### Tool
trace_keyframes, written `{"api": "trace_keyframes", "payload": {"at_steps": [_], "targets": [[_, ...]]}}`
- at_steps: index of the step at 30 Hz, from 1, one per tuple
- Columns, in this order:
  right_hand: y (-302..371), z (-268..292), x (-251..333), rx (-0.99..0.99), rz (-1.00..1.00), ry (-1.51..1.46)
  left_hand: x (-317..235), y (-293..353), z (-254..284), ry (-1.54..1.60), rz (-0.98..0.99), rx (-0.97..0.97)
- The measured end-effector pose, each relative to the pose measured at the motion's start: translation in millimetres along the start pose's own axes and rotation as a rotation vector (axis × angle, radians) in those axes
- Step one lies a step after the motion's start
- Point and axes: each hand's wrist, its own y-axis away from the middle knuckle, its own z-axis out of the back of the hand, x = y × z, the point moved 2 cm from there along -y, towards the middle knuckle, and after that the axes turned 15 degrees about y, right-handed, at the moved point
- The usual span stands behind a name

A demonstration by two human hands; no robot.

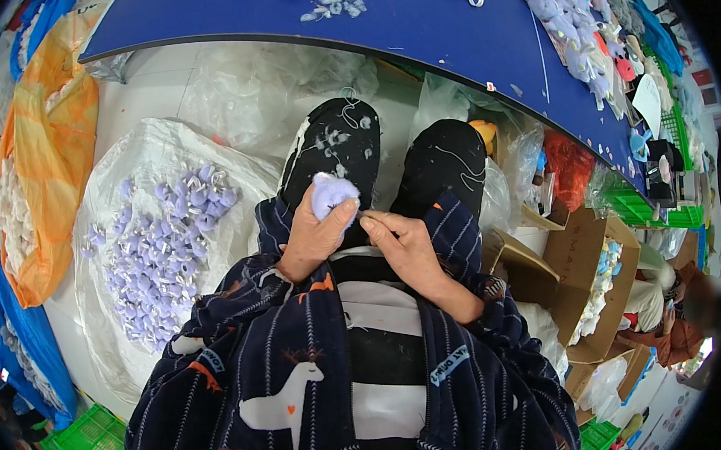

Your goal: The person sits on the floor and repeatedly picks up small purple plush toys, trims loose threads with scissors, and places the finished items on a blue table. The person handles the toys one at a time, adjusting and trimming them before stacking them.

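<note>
A small lavender plush toy is gripped in my left hand, its fuzzy rounded end facing up above my lap. Close beside it, my right hand has its thumb and fingertips pinched together near the toy's lower edge. Whatever those fingertips hold is too small to make out. Bits of white fluff and loose thread lie on my dark trouser legs.
On my left, an open white sack holds many small lavender plush pieces. A blue table stands ahead, with stuffing tufts and lavender toys on it. Cardboard boxes and a seated person are to my right.
</note>
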Motion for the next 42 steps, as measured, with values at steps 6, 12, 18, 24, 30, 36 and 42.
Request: {"api": "trace_keyframes", "payload": {"at_steps": [6, 12, 18, 24, 30, 36, 42], "targets": [[-2.2, -6.4, -11.5, 0.108, -0.197, -0.231, 2.9, -7.4, 1.4, -0.141, -0.059, 0.096], [-8.6, -3.0, -8.6, 0.064, -0.141, -0.141, -4.7, -7.3, -1.1, -0.127, 0.068, 0.129], [-10.0, -1.4, -6.7, -0.06, 0.07, 0.038, -12.2, -9.6, -1.7, -0.147, 0.245, 0.096], [-8.1, -1.3, -10.7, -0.035, 0.042, 0.044, -6.4, -10.0, 5.0, -0.138, 0.273, 0.133], [-6.8, 1.9, -12.3, 0.021, 0.027, 0.094, -6.1, -10.6, 3.8, -0.196, 0.295, 0.143], [-6.9, 1.5, -19.4, -0.001, 0.147, 0.248, -15.0, -10.1, 3.1, -0.249, 0.456, 0.249], [-5.2, 2.1, -14.9, -0.008, 0.321, 0.568, -18.4, -16.0, 16.0, -0.402, 0.582, 0.517]]}}
